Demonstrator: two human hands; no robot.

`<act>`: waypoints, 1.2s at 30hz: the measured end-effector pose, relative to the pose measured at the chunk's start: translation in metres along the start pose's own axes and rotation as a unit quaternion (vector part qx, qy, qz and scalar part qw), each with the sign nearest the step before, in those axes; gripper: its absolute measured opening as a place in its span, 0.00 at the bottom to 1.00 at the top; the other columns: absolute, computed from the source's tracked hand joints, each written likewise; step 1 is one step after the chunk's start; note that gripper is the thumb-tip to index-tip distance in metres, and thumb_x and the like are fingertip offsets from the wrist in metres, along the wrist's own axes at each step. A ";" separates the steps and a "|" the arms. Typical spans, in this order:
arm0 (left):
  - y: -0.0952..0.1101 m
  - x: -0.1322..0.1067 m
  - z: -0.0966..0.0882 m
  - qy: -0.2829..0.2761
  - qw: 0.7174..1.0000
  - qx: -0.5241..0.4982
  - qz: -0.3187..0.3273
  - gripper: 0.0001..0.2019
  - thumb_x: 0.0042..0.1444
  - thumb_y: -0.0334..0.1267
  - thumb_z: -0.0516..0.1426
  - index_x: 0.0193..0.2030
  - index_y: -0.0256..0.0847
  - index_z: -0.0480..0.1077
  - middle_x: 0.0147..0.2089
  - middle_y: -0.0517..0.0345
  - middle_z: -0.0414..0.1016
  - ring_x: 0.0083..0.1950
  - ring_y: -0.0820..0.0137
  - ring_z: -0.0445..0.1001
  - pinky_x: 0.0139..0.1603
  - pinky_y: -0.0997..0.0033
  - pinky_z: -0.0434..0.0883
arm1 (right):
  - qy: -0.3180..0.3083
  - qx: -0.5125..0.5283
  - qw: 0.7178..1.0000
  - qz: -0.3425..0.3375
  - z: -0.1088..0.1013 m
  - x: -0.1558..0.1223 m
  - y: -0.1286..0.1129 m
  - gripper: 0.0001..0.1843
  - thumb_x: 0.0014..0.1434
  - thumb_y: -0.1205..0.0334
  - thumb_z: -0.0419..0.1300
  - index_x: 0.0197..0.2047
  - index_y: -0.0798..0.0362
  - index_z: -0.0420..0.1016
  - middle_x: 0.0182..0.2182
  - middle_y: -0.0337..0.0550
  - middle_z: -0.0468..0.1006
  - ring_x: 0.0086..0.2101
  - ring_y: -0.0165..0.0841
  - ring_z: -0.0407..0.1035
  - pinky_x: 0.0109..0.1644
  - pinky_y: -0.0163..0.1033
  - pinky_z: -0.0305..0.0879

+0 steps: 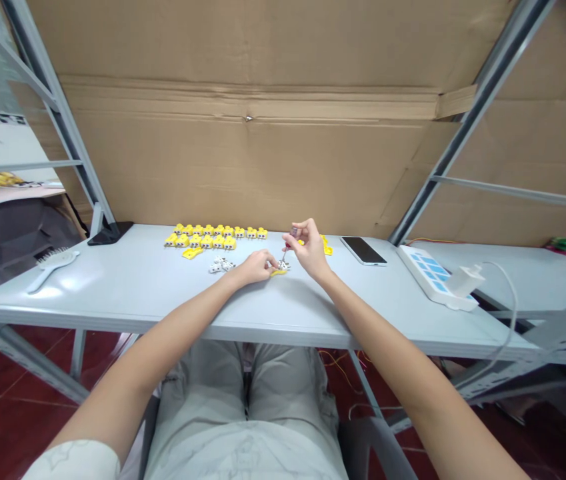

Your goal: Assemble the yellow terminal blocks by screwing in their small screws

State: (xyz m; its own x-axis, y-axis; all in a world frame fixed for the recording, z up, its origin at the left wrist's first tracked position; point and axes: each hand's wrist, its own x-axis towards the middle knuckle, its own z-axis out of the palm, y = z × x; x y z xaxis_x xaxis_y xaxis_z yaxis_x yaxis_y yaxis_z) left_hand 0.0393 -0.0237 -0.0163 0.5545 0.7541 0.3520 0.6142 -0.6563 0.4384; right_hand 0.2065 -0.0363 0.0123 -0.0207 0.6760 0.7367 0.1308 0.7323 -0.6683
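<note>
My right hand pinches a small screwdriver, held upright with its shaft pointing down. Its tip meets a small white piece that lies on a yellow plastic part. From the left, the closed fingers of my left hand grip the edge of that yellow part against the table. Beside my left hand sit several loose white pieces. Behind them stand rows of yellow-and-white plastic assemblies, with a flat yellow part in front. More yellow parts are partly hidden behind my right hand.
A smartphone lies on the grey table to the right, then a power strip with a plugged-in white charger. At left is a hairbrush. A cardboard wall and metal posts enclose the back.
</note>
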 end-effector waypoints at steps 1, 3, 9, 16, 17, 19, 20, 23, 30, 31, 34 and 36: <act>0.001 0.000 0.000 0.000 1.000 -0.003 0.000 0.10 0.51 0.26 0.57 0.37 0.37 0.79 0.42 0.52 0.77 0.33 0.72 0.74 0.45 0.71 0.73 | 0.004 -0.001 1.000 0.000 0.000 0.000 0.000 0.23 0.53 0.42 0.64 0.40 0.47 0.60 0.27 0.32 0.67 0.26 0.28 0.69 0.29 0.39 0.78; 0.002 0.000 -0.001 0.002 1.000 -0.005 -0.001 0.10 0.51 0.25 0.56 0.36 0.36 0.79 0.41 0.52 0.77 0.32 0.72 0.75 0.44 0.71 0.73 | -0.009 0.016 1.000 0.011 0.000 0.000 0.001 0.23 0.55 0.41 0.63 0.42 0.47 0.60 0.32 0.36 0.71 0.30 0.29 0.72 0.33 0.41 0.79; 0.004 -0.003 -0.008 -0.020 0.999 -0.026 0.010 0.08 0.50 0.27 0.57 0.34 0.36 0.78 0.39 0.53 0.79 0.33 0.71 0.75 0.41 0.72 0.72 | -0.060 0.063 0.995 0.046 -0.004 0.002 0.004 0.22 0.56 0.42 0.61 0.44 0.46 0.57 0.32 0.36 0.75 0.32 0.30 0.74 0.36 0.43 0.79; -0.004 -0.003 -0.011 -0.005 0.998 -0.067 0.018 0.12 0.55 0.28 0.53 0.41 0.36 0.76 0.40 0.54 0.79 0.39 0.70 0.75 0.44 0.72 0.71 | -0.106 0.070 0.991 0.035 -0.007 0.002 0.002 0.20 0.59 0.44 0.59 0.45 0.45 0.57 0.38 0.40 0.77 0.34 0.30 0.75 0.38 0.45 0.78; -0.006 -0.002 -0.009 0.014 0.997 -0.065 0.039 0.16 0.54 0.25 0.51 0.45 0.36 0.75 0.44 0.53 0.78 0.42 0.70 0.75 0.47 0.71 0.71 | -0.110 0.070 0.991 0.033 -0.007 0.002 0.001 0.20 0.59 0.44 0.59 0.46 0.45 0.57 0.39 0.41 0.77 0.34 0.31 0.75 0.39 0.45 0.78; -0.011 -0.001 -0.006 0.010 0.994 -0.060 0.087 0.22 0.53 0.21 0.48 0.50 0.38 0.74 0.51 0.51 0.75 0.50 0.69 0.73 0.52 0.71 0.69 | -0.117 0.076 0.990 0.036 -0.007 0.002 0.000 0.20 0.59 0.44 0.59 0.46 0.45 0.57 0.39 0.41 0.77 0.35 0.31 0.75 0.40 0.46 0.78; -0.014 0.000 -0.005 -0.011 0.993 -0.055 0.105 0.24 0.52 0.20 0.48 0.51 0.38 0.74 0.52 0.50 0.73 0.52 0.68 0.72 0.54 0.70 0.69 | -0.118 0.080 0.989 0.040 -0.007 0.002 -0.001 0.20 0.59 0.44 0.59 0.46 0.45 0.57 0.38 0.41 0.77 0.35 0.31 0.75 0.40 0.46 0.77; -0.019 0.001 -0.002 -0.071 0.990 -0.024 0.120 0.23 0.55 0.21 0.48 0.52 0.40 0.75 0.50 0.50 0.74 0.52 0.67 0.72 0.56 0.68 0.68 | -0.119 0.091 0.987 0.054 -0.007 0.002 -0.003 0.21 0.58 0.45 0.61 0.45 0.46 0.58 0.37 0.40 0.77 0.34 0.31 0.74 0.40 0.45 0.77; -0.011 -0.002 -0.010 -0.061 0.996 0.014 0.065 0.13 0.61 0.34 0.52 0.49 0.39 0.75 0.45 0.50 0.74 0.47 0.65 0.73 0.53 0.67 0.68 | -0.121 0.089 0.986 0.066 -0.007 0.003 -0.010 0.20 0.57 0.48 0.61 0.49 0.46 0.64 0.35 0.39 0.75 0.33 0.30 0.72 0.39 0.44 0.77; -0.009 -0.002 -0.012 -0.062 0.997 0.013 0.048 0.12 0.61 0.35 0.54 0.47 0.39 0.75 0.44 0.51 0.75 0.45 0.65 0.74 0.51 0.67 0.69 | -0.122 0.086 0.987 0.064 -0.007 0.003 -0.010 0.19 0.57 0.49 0.61 0.48 0.46 0.65 0.34 0.39 0.74 0.33 0.30 0.71 0.39 0.44 0.76; -0.004 -0.003 -0.017 -0.070 0.997 -0.011 -0.003 0.12 0.57 0.39 0.57 0.45 0.37 0.75 0.39 0.53 0.77 0.40 0.65 0.74 0.45 0.69 0.70 | -0.118 0.081 0.988 0.060 -0.005 0.003 -0.011 0.17 0.57 0.50 0.61 0.46 0.47 0.66 0.33 0.38 0.74 0.33 0.30 0.71 0.38 0.43 0.76; -0.002 -0.003 -0.019 -0.071 0.996 -0.030 -0.033 0.12 0.55 0.40 0.58 0.43 0.36 0.75 0.38 0.53 0.78 0.39 0.65 0.75 0.43 0.69 0.70 | -0.112 0.076 0.989 0.061 -0.005 0.003 -0.011 0.17 0.57 0.50 0.61 0.46 0.47 0.65 0.32 0.37 0.73 0.32 0.30 0.71 0.37 0.43 0.76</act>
State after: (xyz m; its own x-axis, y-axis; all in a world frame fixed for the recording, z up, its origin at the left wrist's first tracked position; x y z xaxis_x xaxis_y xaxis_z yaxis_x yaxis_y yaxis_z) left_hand 0.0257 -0.0241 -0.0023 0.5898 0.7818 0.2023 0.6201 -0.5989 0.5068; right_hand 0.2095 -0.0432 0.0223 -0.2353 0.7489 0.6195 -0.0040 0.6366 -0.7712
